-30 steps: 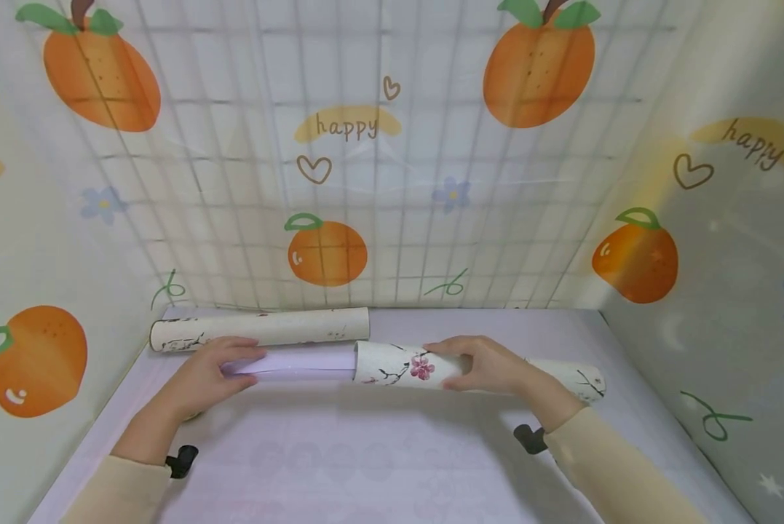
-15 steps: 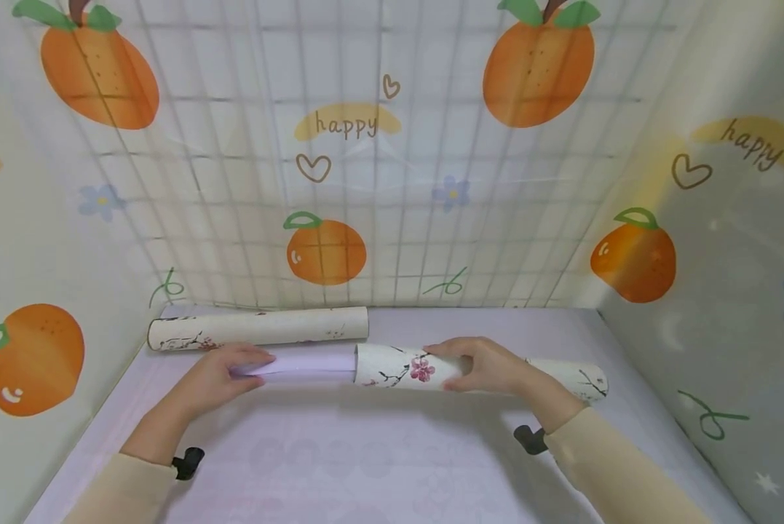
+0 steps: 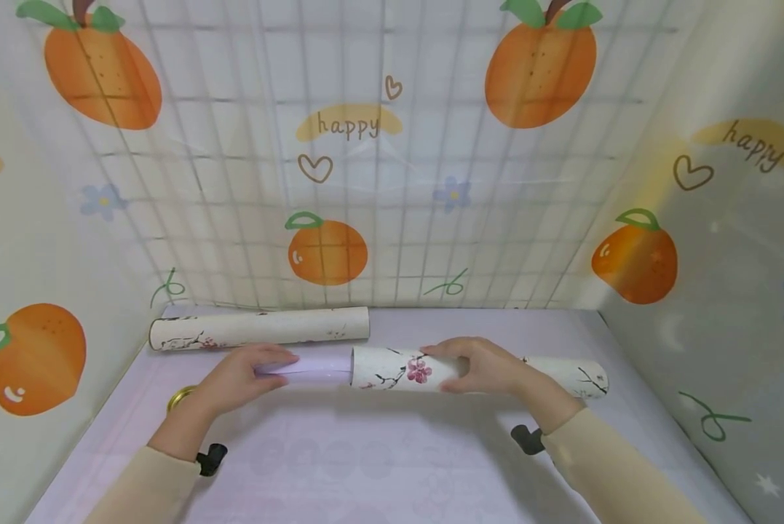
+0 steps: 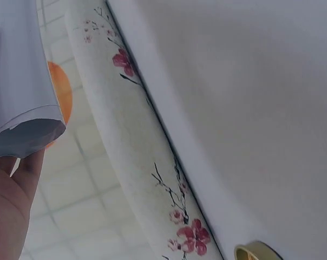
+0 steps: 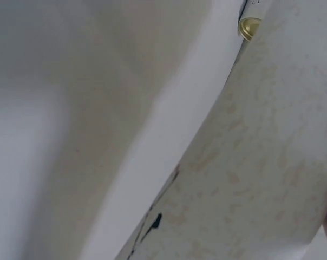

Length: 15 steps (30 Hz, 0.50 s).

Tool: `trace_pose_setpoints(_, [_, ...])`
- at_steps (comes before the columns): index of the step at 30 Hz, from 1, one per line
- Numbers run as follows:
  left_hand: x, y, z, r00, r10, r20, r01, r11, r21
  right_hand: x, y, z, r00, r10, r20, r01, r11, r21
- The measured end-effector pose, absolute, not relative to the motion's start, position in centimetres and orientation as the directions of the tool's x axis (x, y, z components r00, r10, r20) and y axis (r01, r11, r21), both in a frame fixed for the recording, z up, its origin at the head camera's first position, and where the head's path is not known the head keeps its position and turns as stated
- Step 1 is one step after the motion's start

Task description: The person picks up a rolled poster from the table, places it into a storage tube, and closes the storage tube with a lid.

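Note:
My left hand (image 3: 247, 375) holds a lavender paper roll (image 3: 319, 368) between thumb and fingers. In the left wrist view, the roll's hollow end (image 4: 28, 138) has an uneven edge. The roll's other end sits inside a cream tube (image 3: 386, 370) printed with plum blossoms. Around that tube curl the thumb and fingers of my right hand (image 3: 480, 366). A cream piece of tube (image 3: 571, 377) shows beyond the right hand; whether it belongs to the held tube I cannot tell. The right wrist view is filled by a mottled tube surface (image 5: 250, 141).
A second blossom-printed tube (image 3: 260, 330) lies at the table's back left, behind the left hand. A gold ring-shaped lid (image 3: 180, 398) lies beside the left wrist. Curtains with orange prints (image 3: 329, 252) enclose the back and sides of the pale tabletop (image 3: 339, 466).
My left hand has moved right with the paper roll, and less of it shows outside the tube. The gold lid has come into view. The right hand has stayed nearly still.

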<state>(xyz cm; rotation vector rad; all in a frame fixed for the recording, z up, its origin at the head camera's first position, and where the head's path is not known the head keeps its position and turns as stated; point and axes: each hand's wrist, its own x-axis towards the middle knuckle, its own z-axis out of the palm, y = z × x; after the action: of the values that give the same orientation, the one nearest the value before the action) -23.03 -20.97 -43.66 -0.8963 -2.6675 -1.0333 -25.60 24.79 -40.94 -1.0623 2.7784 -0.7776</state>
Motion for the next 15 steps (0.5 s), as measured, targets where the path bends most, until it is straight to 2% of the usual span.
trace_pose_setpoints(15, [-23.1,-18.8,-44.2,-0.787,0.494,0.369,0.616,0.590,0.522,-25.6,24.5,-41.0,-0.761,-0.640,0.107,-0.605,0.640,-0.473])
